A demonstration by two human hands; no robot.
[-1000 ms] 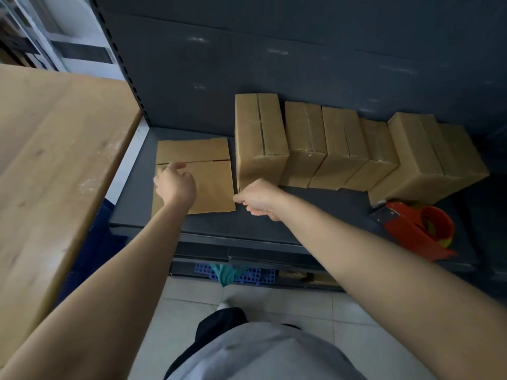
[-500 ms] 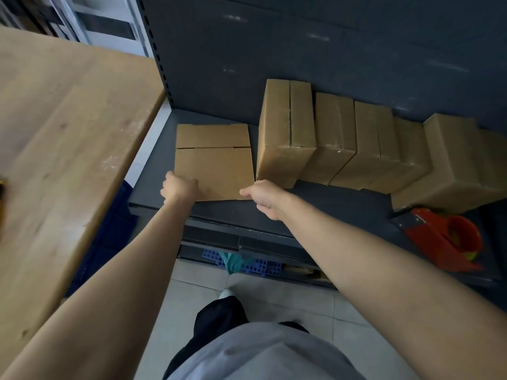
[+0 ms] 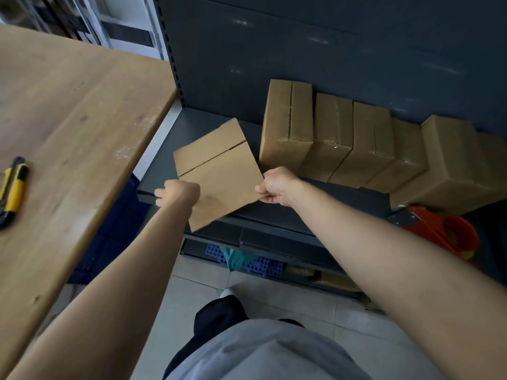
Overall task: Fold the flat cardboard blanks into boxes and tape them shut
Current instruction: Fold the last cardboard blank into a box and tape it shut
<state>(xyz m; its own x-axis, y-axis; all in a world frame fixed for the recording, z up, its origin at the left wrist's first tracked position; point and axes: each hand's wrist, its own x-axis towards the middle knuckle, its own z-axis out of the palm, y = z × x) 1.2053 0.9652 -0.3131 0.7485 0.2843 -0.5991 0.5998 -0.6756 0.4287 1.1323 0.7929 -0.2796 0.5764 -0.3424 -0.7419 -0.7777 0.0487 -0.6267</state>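
While held tilted above shelf (image 3: 192,128) front, flat cardboard blank (image 3: 219,176) looks light, prob. stiff but bendy at creases; L hand (image 3: 178,192) grips left edge, R hand (image 3: 277,187) pinches right corner. Edges = best hold.

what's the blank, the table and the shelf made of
The blank: brown cardboard, matte, probably corrugated; a cut flap slit and a fold line show on its face.
The table: wood or wood-look board, matte, with grain, knots and pale scuffs.
The shelf: looks like dark grey painted metal, judging by its faint sheen and the slotted upright.
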